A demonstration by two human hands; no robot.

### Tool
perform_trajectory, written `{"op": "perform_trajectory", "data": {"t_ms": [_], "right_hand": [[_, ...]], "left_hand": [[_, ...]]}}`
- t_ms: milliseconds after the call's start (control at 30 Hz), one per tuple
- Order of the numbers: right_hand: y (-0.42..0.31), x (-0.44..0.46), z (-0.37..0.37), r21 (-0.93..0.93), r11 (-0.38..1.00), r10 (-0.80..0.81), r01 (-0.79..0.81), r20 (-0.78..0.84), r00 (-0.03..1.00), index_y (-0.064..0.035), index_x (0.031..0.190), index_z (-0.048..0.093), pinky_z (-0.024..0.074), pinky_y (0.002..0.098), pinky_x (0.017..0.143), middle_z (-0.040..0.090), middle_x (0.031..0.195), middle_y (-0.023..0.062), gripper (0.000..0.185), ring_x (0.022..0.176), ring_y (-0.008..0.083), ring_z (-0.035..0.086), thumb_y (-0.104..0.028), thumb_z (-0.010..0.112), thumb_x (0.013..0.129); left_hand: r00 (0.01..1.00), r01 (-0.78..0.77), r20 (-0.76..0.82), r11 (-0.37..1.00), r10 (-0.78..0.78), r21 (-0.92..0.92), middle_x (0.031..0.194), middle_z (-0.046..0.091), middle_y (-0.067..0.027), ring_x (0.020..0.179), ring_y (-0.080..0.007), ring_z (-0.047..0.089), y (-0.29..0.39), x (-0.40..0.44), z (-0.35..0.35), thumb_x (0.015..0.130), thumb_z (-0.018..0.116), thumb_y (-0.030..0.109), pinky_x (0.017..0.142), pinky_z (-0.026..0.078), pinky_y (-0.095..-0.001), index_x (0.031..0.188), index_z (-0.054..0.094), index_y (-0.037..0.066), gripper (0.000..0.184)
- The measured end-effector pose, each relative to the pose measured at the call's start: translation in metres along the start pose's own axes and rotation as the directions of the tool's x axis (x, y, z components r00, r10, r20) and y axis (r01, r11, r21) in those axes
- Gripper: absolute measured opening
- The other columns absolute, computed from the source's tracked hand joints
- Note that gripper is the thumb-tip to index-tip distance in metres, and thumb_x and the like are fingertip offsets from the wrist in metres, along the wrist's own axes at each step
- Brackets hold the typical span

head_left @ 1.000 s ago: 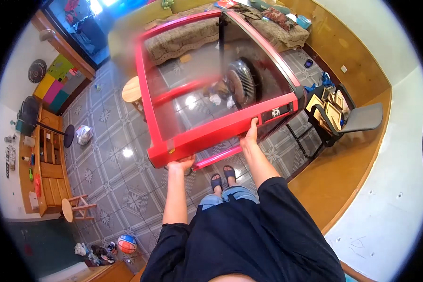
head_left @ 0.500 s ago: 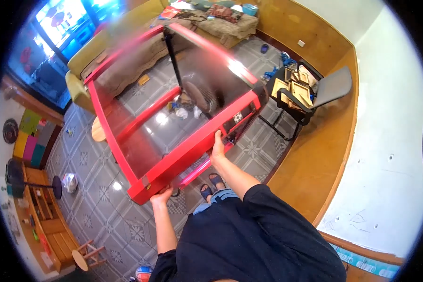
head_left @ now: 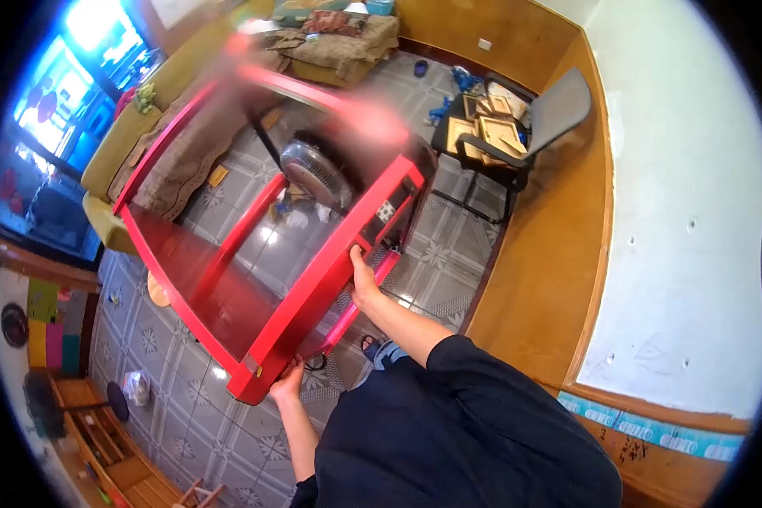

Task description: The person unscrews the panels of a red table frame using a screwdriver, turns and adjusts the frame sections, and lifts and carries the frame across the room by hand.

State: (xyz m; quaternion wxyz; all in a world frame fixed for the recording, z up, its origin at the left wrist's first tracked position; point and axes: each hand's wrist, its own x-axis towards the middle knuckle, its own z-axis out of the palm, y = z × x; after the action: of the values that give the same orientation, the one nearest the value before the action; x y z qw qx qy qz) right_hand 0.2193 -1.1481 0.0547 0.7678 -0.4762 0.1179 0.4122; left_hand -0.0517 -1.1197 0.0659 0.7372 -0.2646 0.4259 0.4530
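Observation:
A large red frame [head_left: 300,305] with see-through panels is held up in front of my body, tilted. My left hand [head_left: 288,381] grips its near lower corner, fingers curled under the edge. Farther along the same red bar, my right hand [head_left: 364,279] is closed on it, thumb on the outer face, beside a dark panel with a dotted patch. A round, ribbed grey fan-like part [head_left: 317,173] shows through the frame. The frame's far corners are blurred.
A black chair [head_left: 491,165] holding wooden frames stands to the right, by the wood-panelled wall. A covered sofa [head_left: 178,161] is beyond the frame. A wooden shelf unit [head_left: 110,440] and a plastic bag [head_left: 136,388] are at lower left. Slippers lie farther back.
The view has swung round to the right. The red frame has turned in both hands, its near left corner now lower. Both hands keep their hold on the near bar.

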Motion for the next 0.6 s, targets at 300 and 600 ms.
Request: {"op": "perform_trajectory", "data": {"t_ms": [300,600], "right_hand": [[0.002,-0.084,-0.164,-0.655,0.719,0.272,-0.235,-0.046,0.961,-0.0054,0.081,0.059,0.0448,0.0287,0.058,0.054,0.063,0.0036,0.039,0.059,0.0165,0.053,-0.045,0.060,0.078],[0.023,-0.217,-0.369,-0.944,0.146,0.112,-0.295,-0.281,0.953,-0.0019,0.085,0.065,0.0460,0.0425,0.073,0.064,0.083,0.0199,0.042,0.079,0.0343,0.061,-0.042,0.051,0.080]], "left_hand": [[0.999,0.036,0.018,0.999,-0.036,0.002,0.130,0.043,-0.0129,0.120,-0.0302,0.037,0.012,0.006,-0.003,0.090,0.026,0.029,0.096,0.028,-0.0513,0.123,0.043,0.002,0.046],[0.993,-0.087,0.076,0.996,0.085,0.025,0.129,0.045,-0.0119,0.118,-0.0298,0.039,0.008,0.018,0.001,0.091,0.022,0.031,0.092,0.029,-0.0513,0.122,0.045,0.003,0.047]]}}
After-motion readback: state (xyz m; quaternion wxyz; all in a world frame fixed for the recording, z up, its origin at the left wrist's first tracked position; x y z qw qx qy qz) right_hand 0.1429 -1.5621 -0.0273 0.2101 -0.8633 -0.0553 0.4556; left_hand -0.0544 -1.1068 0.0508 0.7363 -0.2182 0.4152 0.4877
